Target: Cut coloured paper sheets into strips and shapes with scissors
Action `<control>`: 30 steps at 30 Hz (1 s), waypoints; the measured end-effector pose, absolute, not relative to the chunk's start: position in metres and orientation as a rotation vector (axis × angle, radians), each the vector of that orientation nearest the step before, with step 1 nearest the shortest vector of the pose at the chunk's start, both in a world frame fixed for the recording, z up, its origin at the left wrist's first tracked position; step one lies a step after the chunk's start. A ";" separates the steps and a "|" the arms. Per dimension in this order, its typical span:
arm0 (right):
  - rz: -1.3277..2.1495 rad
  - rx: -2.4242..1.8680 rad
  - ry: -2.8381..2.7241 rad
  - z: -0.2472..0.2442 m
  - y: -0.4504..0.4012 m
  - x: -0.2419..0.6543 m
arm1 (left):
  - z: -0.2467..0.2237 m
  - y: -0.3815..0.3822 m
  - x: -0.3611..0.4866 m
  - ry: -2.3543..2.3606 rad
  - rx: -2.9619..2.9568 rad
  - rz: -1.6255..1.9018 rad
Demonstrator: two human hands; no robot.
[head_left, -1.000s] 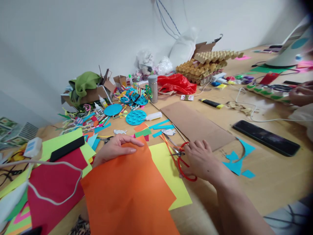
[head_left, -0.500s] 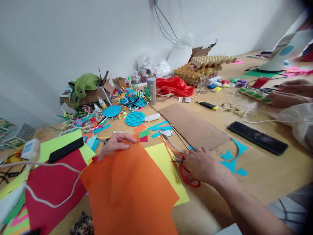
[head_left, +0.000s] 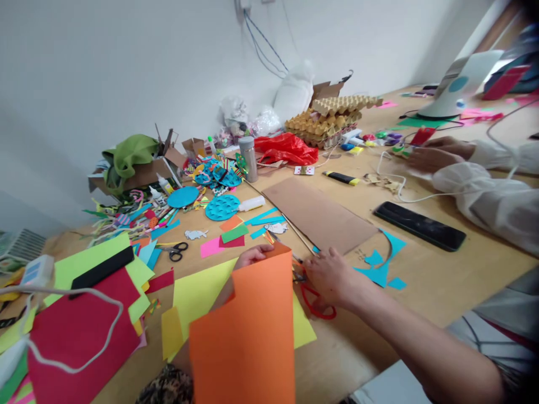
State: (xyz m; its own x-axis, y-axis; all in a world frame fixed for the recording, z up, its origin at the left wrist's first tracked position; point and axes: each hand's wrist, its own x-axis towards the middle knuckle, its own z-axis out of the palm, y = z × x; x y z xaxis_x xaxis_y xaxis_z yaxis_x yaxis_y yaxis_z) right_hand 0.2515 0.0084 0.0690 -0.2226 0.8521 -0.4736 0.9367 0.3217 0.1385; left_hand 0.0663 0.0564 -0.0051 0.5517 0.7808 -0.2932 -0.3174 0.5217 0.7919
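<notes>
My left hand (head_left: 254, 255) pinches the upper edge of a large sheet of orange paper (head_left: 256, 320), raised above the table and partly hiding that hand. My right hand (head_left: 330, 280) rests low at the corner of the brown cardboard, its fingers closed over red-handled scissors (head_left: 315, 303); one red loop shows below the palm and the grip is partly hidden. Under the orange sheet lies yellow paper (head_left: 189, 286). A thin stick (head_left: 295, 224) runs along the cardboard (head_left: 320, 213) to my right fingertips. Blue paper scraps (head_left: 379, 272) lie to the right.
Black scissors (head_left: 177, 252), a cut-out fish (head_left: 196, 233) and red paper (head_left: 84, 336) lie left. A phone (head_left: 419, 225) and cutter (head_left: 341, 178) lie right. Behind stand a metal flask (head_left: 248, 159) and egg trays (head_left: 324, 126). Another person's hands (head_left: 438, 154) work at the right.
My left hand has carried the orange sheet to the right, turning it more upright and uncovering the black scissors and yellow paper. My right hand stays by the red scissors. The view has shifted.
</notes>
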 end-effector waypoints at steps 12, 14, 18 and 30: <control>-0.146 1.597 2.124 0.071 -0.018 0.270 | 0.002 0.060 0.073 0.837 0.588 0.640; -0.144 1.627 2.110 0.070 -0.024 0.278 | 0.005 0.059 0.074 0.814 0.573 0.613; -0.179 1.708 2.070 0.069 -0.037 0.295 | 0.009 0.060 0.077 0.761 0.563 0.579; -0.051 2.021 2.043 0.055 -0.082 0.352 | 0.001 0.061 0.074 0.682 0.578 0.652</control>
State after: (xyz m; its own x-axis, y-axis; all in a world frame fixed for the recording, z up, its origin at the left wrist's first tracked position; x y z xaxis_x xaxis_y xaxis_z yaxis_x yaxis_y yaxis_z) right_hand 0.3523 -0.0815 0.0550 0.0069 0.9772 -0.2124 0.9866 0.0280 0.1608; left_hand 0.0743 0.0610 0.0006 0.5984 0.7045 -0.3815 -0.3491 0.6579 0.6673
